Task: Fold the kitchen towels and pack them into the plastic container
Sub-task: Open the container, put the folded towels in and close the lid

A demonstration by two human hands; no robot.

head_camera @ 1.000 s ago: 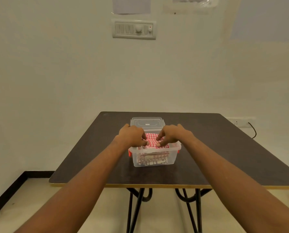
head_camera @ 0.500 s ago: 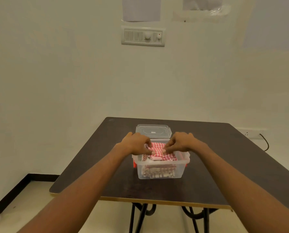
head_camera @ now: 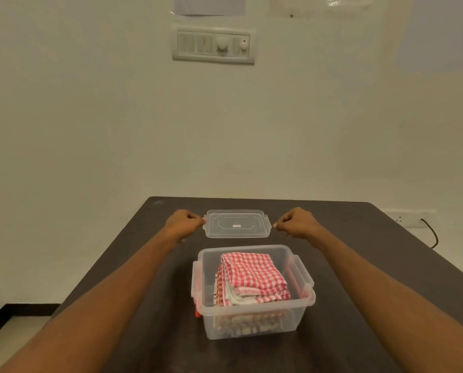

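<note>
Both hands (head_camera: 183,224) (head_camera: 296,223) left the towels (head_camera: 253,275), now flanking the lid (head_camera: 237,223).

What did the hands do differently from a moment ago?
Both hands left the towels in the container and moved forward to the lid: left hand and right hand at its ends, fingers curled. Towels, container and lid stayed put.

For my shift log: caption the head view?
Both hands reach the lid; towels fill the open container.
</note>
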